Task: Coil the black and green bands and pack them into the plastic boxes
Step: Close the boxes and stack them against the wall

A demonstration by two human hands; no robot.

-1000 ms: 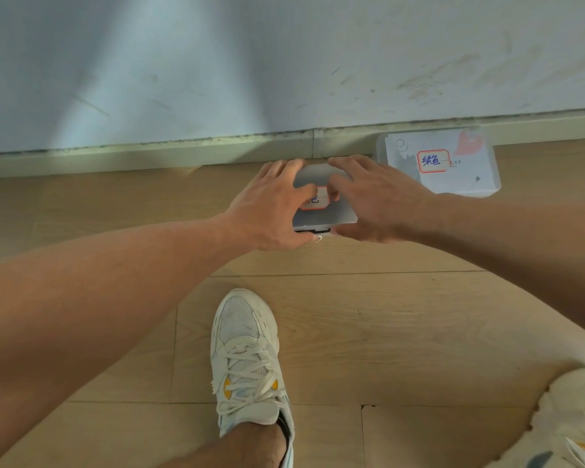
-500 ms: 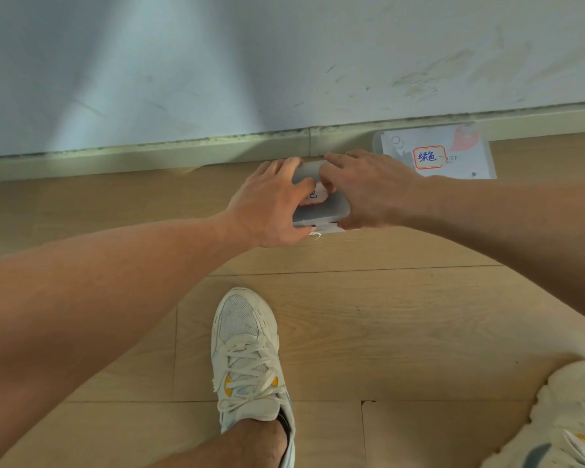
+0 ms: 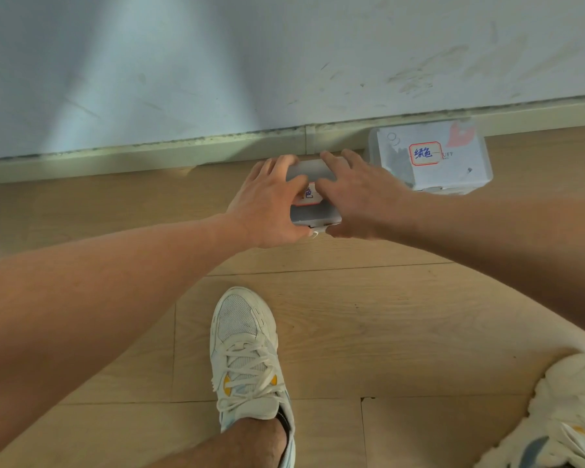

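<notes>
Both hands are on the near box (image 3: 314, 211), a lidded grey plastic box on the wood floor (image 3: 368, 319), close to the baseboard (image 3: 149, 157).

Left hand (image 3: 267, 206) is on the box's left side: fingers curl over the lid's far-left edge, thumb lies along the near-left corner. It grips the box.

Right hand (image 3: 358, 197) is on the right side: fingers spread over the lid top, fingertips reaching the far edge, thumb down at the near-right corner by the front latch (image 3: 316, 232). Grip looks like pressing and clamping the lid; how tight, cannot tell.

Between the two hands a red-bordered label (image 3: 307, 194) with blue handwriting shows on the lid, partly covered. Lid sits down on the box; contents not visible.

Second box (image 3: 429, 160) sits just right of the first, against the baseboard, lid on, with its own red-bordered label and a red sticker at the top corner. Dark shapes show through its left wall, too unclear to identify. The right hand's wrist is just beside it; touching or not, cannot tell.

No loose bands visible on the floor.

Person's left shoe (image 3: 247, 352), white with laces, is planted on the floor below the hands; the right shoe (image 3: 568, 413) is at the lower right corner.
</notes>
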